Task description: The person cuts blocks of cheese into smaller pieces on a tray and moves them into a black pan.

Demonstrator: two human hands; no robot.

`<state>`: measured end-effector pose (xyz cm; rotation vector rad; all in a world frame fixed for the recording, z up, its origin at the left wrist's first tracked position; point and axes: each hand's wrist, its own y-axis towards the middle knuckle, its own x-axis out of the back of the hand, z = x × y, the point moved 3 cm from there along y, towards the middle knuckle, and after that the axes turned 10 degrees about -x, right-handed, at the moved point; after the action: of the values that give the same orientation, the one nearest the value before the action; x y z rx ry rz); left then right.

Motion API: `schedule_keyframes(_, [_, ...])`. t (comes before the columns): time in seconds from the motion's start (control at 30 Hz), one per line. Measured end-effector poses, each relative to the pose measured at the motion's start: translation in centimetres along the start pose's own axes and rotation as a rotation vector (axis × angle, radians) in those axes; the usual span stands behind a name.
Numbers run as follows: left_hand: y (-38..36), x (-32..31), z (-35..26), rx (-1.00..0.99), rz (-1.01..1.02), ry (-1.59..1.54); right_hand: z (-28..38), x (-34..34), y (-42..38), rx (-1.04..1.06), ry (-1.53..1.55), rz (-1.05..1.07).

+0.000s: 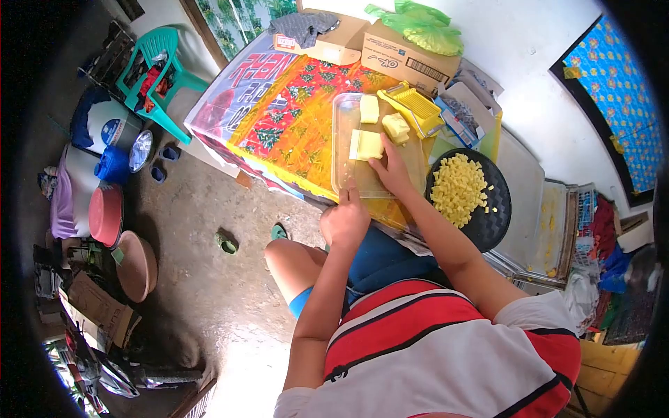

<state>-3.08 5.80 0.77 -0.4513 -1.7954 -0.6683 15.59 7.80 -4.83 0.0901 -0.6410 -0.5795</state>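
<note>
My right hand [391,171] has its thumb and fingers against a pale yellow food block [367,145] on a clear rectangular tray or board [341,161]. A thin strip stands along the block's left side. My left hand [345,220] is closed at the tray's near edge, index finger stretched forward; what it grips is hidden. Another pale block [369,109] and a lumpy yellow piece [395,128] lie farther back on the tray. A yellow slicer-like tool [412,106] rests at the far right corner. Small yellow cubes [456,188] fill much of a black round tray [495,224] near my right forearm.
The table has a bright patterned cloth [279,132]. Cardboard boxes [404,58], a green plastic bag [421,28] and a blue-white box [458,122] stand along its back. A green chair [159,76], basins [136,267] and slippers [227,242] are to the left.
</note>
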Motion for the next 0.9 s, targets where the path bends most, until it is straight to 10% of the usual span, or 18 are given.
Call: schedule_keyframes(0.9, [0.15,-0.48,-0.49,0.024,-0.012,-0.071,0.20,0.07,-0.09,-0.025,0.003,0.019])
